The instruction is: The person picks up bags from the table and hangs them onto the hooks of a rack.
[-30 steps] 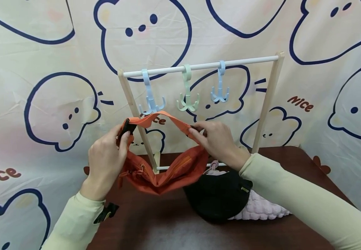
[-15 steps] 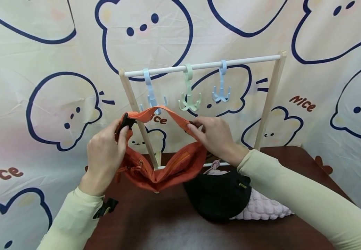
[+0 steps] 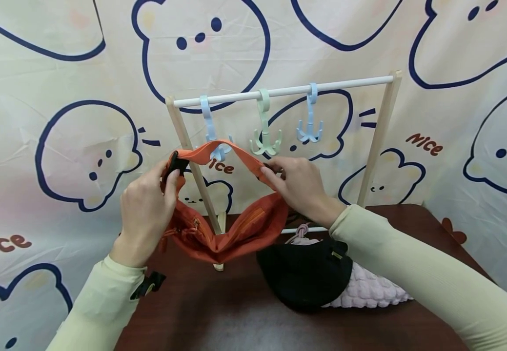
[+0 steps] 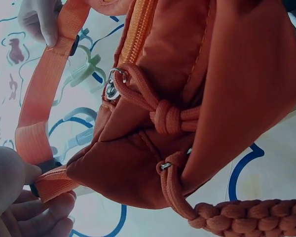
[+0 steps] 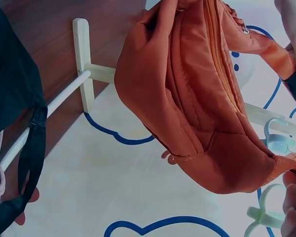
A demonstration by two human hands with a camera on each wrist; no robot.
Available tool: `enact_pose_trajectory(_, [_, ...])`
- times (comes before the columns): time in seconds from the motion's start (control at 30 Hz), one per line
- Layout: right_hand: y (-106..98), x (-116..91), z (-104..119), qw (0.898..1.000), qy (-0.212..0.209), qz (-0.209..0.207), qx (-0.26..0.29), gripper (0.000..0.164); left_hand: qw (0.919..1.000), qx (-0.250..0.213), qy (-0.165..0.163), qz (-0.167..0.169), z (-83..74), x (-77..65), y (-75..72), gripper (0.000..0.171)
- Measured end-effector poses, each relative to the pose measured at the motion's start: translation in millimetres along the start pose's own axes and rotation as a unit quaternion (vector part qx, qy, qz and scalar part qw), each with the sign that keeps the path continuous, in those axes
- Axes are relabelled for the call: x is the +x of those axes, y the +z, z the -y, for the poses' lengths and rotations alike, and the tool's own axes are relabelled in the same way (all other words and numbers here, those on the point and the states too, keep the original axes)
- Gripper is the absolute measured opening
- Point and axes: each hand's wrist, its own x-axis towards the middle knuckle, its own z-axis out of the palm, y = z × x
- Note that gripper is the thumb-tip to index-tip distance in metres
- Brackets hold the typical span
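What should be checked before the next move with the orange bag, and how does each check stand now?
1. Left hand gripping the orange fabric bag at its black plastic buckle: ok.
2. Right hand pinching the orange webbing strap: ok.
3. Strap arched into a loop between the hands: ok.
4. Strap clear of the leftmost light-blue plastic pronged hook: cannot tell; they overlap in the head view.
5. Mint-green plastic pronged hook bare: ok.

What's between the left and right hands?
Head view: orange strap, arched between left hand and right hand, blue hook behind it; orange bag hangs below.
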Motion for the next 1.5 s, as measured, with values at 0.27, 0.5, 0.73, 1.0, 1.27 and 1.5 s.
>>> enact_pose_trajectory(0.27, [2.2,4.5,1.2,1.000,0.009,0.005,-0.009,0.022,0.9999,0.004,-0.008,0.004,1.5,4.2,2.1,0.034])
enact_pose_trajectory(0.5, [5.3,6.7,1.0,0.999,0.028,0.018,-0.014,0.023,0.9999,0.012,-0.002,0.003,4.9,7.2,6.4,0.034])
enact_pose_trajectory(0.73, [8.8,7.7,1.3,0.998,0.040,0.034,-0.020,0.024,0.9998,0.018,-0.002,0.003,9.0,7.8,9.6,0.034])
enact_pose_trajectory(1.0, [9.1,7.1,-0.2,0.998,0.042,0.043,-0.021,0.024,0.9996,0.025,-0.001,0.015,9.6,6.6,17.0,0.033])
enact_pose_trajectory(1.27, [10.0,5.5,-1.0,0.997,0.047,0.058,-0.029,0.025,0.9994,0.024,-0.001,0.023,8.2,4.0,20.8,0.030])
enact_pose_trajectory(1.5, [10.9,2.9,-2.3,0.996,0.051,0.065,-0.033,0.024,0.9991,0.032,0.003,0.028,7.8,2.4,23.7,0.030])
